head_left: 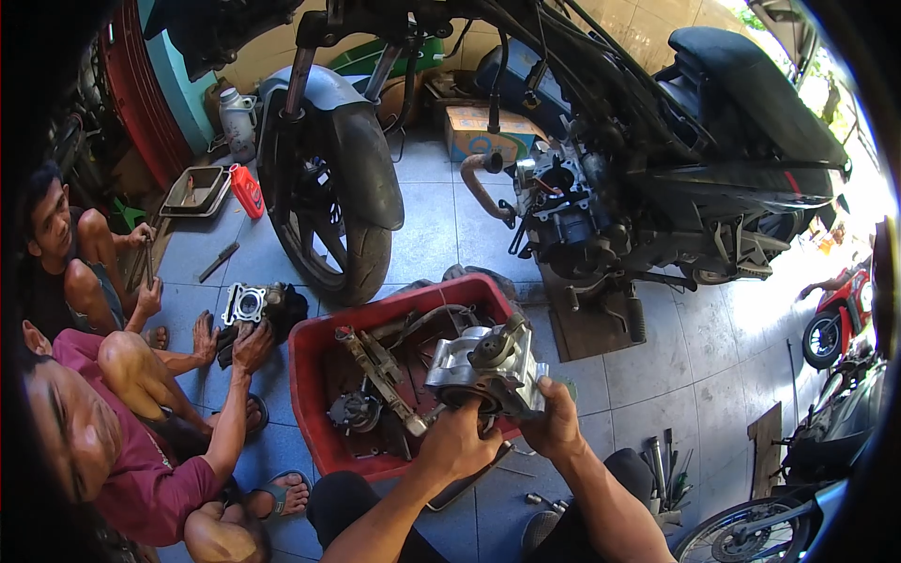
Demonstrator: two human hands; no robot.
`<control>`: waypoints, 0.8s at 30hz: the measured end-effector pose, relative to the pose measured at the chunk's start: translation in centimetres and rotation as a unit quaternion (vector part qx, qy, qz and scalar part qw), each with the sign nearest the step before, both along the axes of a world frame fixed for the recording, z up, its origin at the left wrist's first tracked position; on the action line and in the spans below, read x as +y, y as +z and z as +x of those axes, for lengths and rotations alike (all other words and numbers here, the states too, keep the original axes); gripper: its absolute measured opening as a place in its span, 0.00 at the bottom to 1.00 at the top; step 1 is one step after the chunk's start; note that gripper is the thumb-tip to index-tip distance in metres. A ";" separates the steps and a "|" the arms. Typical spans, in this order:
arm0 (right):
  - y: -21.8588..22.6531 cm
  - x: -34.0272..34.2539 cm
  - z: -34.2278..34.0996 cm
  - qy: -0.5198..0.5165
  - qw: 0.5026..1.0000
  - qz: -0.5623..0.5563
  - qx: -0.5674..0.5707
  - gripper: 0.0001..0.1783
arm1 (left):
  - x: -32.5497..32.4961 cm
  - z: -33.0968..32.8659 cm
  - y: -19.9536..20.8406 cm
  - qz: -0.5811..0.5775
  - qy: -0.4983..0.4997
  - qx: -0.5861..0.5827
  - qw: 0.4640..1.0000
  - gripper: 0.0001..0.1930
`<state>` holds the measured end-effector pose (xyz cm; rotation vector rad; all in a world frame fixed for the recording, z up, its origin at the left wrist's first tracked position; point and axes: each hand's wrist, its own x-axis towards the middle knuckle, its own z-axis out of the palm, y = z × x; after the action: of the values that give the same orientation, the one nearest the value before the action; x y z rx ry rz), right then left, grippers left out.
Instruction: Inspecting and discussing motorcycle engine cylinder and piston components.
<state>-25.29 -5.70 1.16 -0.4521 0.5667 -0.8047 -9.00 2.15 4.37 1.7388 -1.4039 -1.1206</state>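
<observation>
Over the red plastic tub [310, 413] I hold up a silver engine cylinder head [488, 361] with both hands. My left hand [460, 439] is closed under it, its fingers at the dark round opening on the lower side. Gripping the right-hand edge is my right hand [554, 422], thumb up along the metal. The fingertips behind the part are hidden. Below, in the tub, lie a long metal bracket-like piece [380, 375], a round metal part [355, 411] and other greasy parts.
A partly stripped motorcycle stands ahead, with its front wheel [328, 206] and exposed engine [563, 202]. At left, a co-worker's hand [251, 347] touches another engine part [246, 305] on the tiles; a second person squats behind. Tools [664, 469] stand at right.
</observation>
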 end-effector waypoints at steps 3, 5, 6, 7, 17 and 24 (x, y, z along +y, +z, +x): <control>0.2 0.0 -0.3 0.017 1.000 -0.001 -0.018 0.27 | 0.2 -0.3 -1.1 -0.080 0.026 -0.079 0.993 0.25; 0.3 -0.1 -0.4 0.007 1.000 0.007 -0.021 0.27 | 0.0 -0.3 -0.6 -0.052 0.011 -0.059 0.997 0.26; 0.4 0.0 -0.4 0.005 1.000 0.006 -0.022 0.27 | 0.0 -0.2 -0.6 -0.052 0.010 -0.060 0.997 0.26; 0.5 0.0 -0.4 -0.001 1.000 0.008 -0.015 0.27 | 0.0 -0.2 -0.5 -0.058 0.003 -0.015 0.998 0.27; 0.3 0.1 -0.2 -0.049 0.998 0.038 0.020 0.24 | -0.4 -0.2 -0.2 -0.052 0.004 0.005 0.999 0.29; -1.5 -0.2 -1.1 -0.034 0.998 0.027 0.048 0.27 | -0.9 0.4 0.9 0.027 -0.019 0.150 0.988 0.30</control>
<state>-26.37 -5.93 -0.32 -0.4240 0.6943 -0.8342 -8.63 1.21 5.22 1.5085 -1.2345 -1.3888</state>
